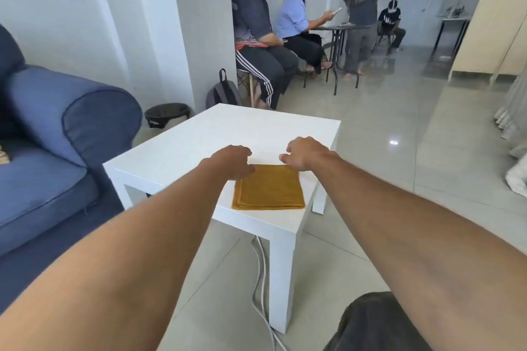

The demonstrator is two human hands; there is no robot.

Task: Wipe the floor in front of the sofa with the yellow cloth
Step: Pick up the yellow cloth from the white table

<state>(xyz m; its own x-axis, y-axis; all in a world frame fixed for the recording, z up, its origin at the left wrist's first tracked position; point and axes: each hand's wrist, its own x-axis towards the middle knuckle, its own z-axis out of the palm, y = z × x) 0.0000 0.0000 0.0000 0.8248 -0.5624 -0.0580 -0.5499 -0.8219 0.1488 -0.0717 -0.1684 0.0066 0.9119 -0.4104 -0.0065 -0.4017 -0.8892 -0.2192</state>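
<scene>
A folded yellow cloth (268, 188) is lying flat on a white square surface (199, 137), close to the surface's near edge and toward its near right corner. Both of the person's arms are reaching forward over that edge. The left hand (232, 161) is resting on the cloth's far left corner, fingers curled downward, though whether they are pinching the fabric cannot be told from this angle. The right hand (306, 154) is hovering at the cloth's far right corner with its fingers loosely curled and slightly apart; the fingertips are sitting at the cloth's far edge, and a grip on it cannot be confirmed either.

A blue sofa (57, 134) is standing to the left of the surface, its rolled arm nearest the surface's left edge. The pale tiled floor (399, 179) is spreading out glossy to the right and ahead, and a white cable (262, 279) is trailing across it beside the surface's near leg. A dark mesh bin (166, 114) is sitting on the floor beyond the far left corner, with a grey backpack (224, 92) leaning against the wall just past it.

Further back, several people are sitting and standing around a small dark table (339, 28). No brand, label or writing is reading clearly anywhere; a pale print on one seated person's dark shirt is too small to make out.
</scene>
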